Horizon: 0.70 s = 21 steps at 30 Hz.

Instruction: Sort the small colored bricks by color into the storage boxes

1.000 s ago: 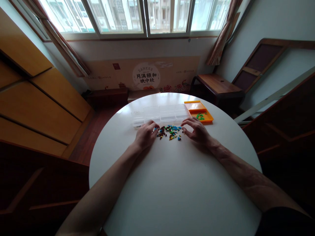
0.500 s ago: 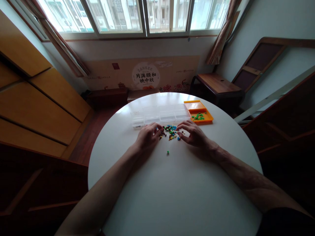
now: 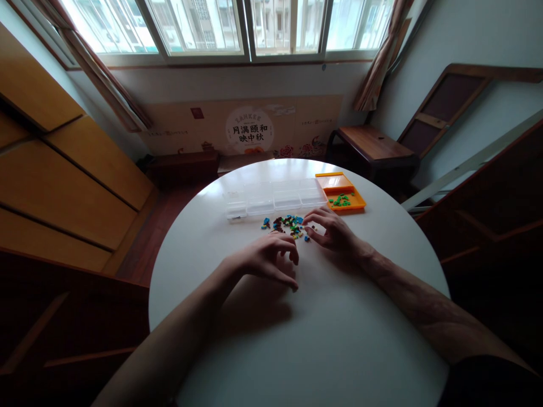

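A small pile of tiny coloured pieces [image 3: 287, 223] lies on the round white table [image 3: 309, 339], just in front of a clear compartment box [image 3: 275, 198]. My left hand [image 3: 269, 260] hovers nearer to me than the pile. Its fingers are curled downward and apart, and nothing shows in them. My right hand [image 3: 335, 230] rests at the pile's right edge with loosely bent fingers touching the pieces. An orange tray [image 3: 355, 199] to the right of the box holds several green pieces [image 3: 341, 200].
Wooden cabinets [image 3: 63, 181] stand to the left of the table. A dark wooden bench [image 3: 373, 144] sits behind it on the right. A leaning wooden frame [image 3: 458, 102] rests against the right wall, and windows run along the back.
My left hand has pulled back from the pile toward me, over the spot where a single green piece lay; that piece is no longer visible. My right hand has barely moved.
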Available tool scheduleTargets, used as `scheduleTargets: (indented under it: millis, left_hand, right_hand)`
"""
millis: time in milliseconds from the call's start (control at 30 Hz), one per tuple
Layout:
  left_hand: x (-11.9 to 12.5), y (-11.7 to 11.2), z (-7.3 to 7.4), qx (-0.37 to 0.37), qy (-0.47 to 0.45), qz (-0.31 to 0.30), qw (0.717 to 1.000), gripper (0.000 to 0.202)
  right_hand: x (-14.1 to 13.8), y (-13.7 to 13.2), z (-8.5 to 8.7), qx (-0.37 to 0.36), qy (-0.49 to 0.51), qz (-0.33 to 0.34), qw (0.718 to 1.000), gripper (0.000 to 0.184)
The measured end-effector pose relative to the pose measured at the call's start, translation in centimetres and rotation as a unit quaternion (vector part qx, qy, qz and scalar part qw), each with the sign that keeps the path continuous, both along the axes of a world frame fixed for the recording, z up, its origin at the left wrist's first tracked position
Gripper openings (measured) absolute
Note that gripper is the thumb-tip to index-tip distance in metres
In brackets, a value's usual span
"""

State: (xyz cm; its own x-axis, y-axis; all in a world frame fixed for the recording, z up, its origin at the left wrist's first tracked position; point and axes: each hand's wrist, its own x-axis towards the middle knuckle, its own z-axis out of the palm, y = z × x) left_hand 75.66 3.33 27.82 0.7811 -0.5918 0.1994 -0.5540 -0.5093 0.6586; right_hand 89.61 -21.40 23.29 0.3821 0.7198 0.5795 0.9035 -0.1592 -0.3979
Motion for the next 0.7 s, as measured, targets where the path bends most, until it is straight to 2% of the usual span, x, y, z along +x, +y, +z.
scheduleTargets:
  millis: [100,233,333,467,567,700]
  left_hand:
    - [-0.2,-0.5,0.0,0.012,0.019,-0.033,0.999,0.042]
    - [0.0,-0.7,-0.5,0.02,0.039,-0.06,0.997,0.026]
    - [0.1,-0.7,-0.9,0.012,0.043,-0.055,0.998,0.017]
    - [0.3,-0.5,-1.3,0.012,0.018,-0.029,0.999,0.017]
    - [0.6,-0.1,-2.1,0.003,-0.024,0.021,0.999,0.019]
    - [1.7,0.8,-3.6,-0.037,-0.082,0.174,0.981,0.023]
  right_hand:
    - [0.1,0.0,-0.1,0.003,0.0,0.003,1.0,0.011]
    - [0.1,-0.1,-0.1,0.005,0.002,0.006,1.0,0.01]
    - [0.1,-0.1,-0.2,0.003,0.005,0.005,1.0,0.01]
    - [0.1,0.0,-0.1,0.0,0.006,0.004,1.0,0.01]
    - [0.0,0.0,0.1,0.002,0.003,0.006,1.0,0.008]
    - [-0.4,0.2,0.4,-0.001,0.004,0.024,1.0,0.009]
